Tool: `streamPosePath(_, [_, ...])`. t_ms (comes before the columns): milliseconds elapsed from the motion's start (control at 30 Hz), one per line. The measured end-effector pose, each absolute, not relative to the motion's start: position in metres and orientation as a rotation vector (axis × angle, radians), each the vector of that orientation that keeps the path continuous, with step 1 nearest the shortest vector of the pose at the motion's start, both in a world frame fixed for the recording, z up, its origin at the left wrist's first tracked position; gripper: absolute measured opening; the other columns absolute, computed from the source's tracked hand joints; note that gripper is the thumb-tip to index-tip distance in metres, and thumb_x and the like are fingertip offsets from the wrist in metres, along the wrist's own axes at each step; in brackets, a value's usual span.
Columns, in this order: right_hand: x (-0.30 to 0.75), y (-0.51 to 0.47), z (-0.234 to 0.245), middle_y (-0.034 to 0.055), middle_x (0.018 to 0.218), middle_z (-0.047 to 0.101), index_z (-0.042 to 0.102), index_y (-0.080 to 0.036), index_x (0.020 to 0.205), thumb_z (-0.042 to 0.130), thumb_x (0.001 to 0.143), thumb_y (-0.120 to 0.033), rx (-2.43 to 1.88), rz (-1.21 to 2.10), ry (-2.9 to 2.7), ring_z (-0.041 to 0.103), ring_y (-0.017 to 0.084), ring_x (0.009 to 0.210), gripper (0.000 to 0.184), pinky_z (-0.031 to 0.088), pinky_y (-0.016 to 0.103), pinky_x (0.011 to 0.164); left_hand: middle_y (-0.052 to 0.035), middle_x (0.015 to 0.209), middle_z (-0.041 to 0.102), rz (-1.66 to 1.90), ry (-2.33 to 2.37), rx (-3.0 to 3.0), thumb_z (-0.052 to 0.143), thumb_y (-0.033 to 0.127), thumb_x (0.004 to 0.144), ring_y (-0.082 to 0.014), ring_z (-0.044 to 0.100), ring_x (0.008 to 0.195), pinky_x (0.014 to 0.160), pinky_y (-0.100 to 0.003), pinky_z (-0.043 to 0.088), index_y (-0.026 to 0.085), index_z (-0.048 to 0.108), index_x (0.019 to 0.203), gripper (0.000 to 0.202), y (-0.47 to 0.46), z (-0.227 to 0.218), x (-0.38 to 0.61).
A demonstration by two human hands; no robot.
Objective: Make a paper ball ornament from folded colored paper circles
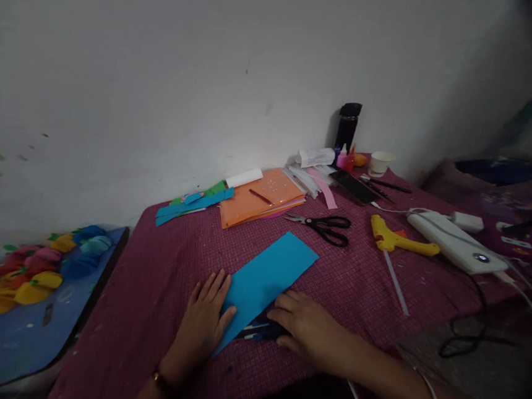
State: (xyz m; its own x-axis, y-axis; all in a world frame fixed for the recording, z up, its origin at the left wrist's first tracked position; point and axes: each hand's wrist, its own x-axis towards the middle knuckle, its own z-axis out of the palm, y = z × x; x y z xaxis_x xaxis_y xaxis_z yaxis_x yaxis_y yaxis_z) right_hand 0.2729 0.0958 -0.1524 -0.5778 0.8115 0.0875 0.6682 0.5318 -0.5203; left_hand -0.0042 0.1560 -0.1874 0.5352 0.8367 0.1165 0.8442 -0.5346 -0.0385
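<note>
Blue paper sheet, one, lies between left hand, nearer, flat and ungrasping on its left edge, and right hand, curled at its right edge, grip indeterminable; long axis slants forward-right.

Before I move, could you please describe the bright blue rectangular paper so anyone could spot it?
On the maroon checked table, find the left hand and right hand. Between them lies the bright blue paper, wider than the blue paper strips beyond.

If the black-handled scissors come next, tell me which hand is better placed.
Probably the right hand: it is nearer the black-handled scissors, whose handles point rightward. The left hand is farther off, its thumb over the blue paper.
</note>
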Motion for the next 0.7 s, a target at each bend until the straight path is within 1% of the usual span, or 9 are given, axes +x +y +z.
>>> streamPosePath(200, [0.258, 0.097, -0.149, 0.0073, 0.113, 0.064, 0.067, -0.021, 0.116, 0.070, 0.085, -0.027, -1.250, 0.615, -2.484, 0.057, 0.027, 0.107, 0.032, 0.044, 0.041, 0.095, -0.0103, 0.157, 0.040, -0.134, -1.497, -2.699, 0.036, 0.048, 0.100, -0.0289, 0.037, 0.145, 0.116, -0.054, 0.033, 0.020, 0.035, 0.153, 0.059, 0.155, -0.185, -0.003])
streamPosePath(467, [0.267, 0.087, -0.152, 0.0069, 0.116, 0.064, 0.065, -0.023, 0.120, 0.069, 0.085, -0.024, -1.208, 0.650, -2.443, 0.056, 0.024, 0.108, 0.035, 0.044, 0.040, 0.097, -0.0110, 0.157, 0.039, -0.177, -1.516, -2.735, 0.033, 0.050, 0.100, -0.0299, 0.036, 0.146, 0.117, -0.054, 0.031, 0.020, 0.034, 0.153, 0.061, 0.153, -0.180, 0.000])
streamPosePath(567, [0.269, 0.086, -0.155, 0.0092, 0.115, 0.064, 0.066, -0.021, 0.120, 0.066, 0.087, -0.022, -1.204, 0.614, -2.459, 0.057, 0.025, 0.106, 0.033, 0.045, 0.041, 0.094, -0.0116, 0.158, 0.037, -0.154, -1.578, -2.759, 0.031, 0.051, 0.101, -0.0296, 0.033, 0.147, 0.119, -0.054, 0.027, 0.019, 0.035, 0.153, 0.062, 0.149, -0.172, 0.004])
streamPosePath(700, [0.266, 0.092, -0.164, 0.0114, 0.115, 0.064, 0.065, -0.020, 0.122, 0.059, 0.092, -0.023, -1.117, 0.529, -2.476, 0.058, 0.025, 0.104, 0.031, 0.046, 0.044, 0.094, -0.0097, 0.162, 0.030, -0.112, -1.649, -2.820, 0.028, 0.055, 0.100, -0.0276, 0.025, 0.150, 0.122, -0.052, 0.019, 0.019, 0.031, 0.154, 0.065, 0.150, -0.167, 0.004])
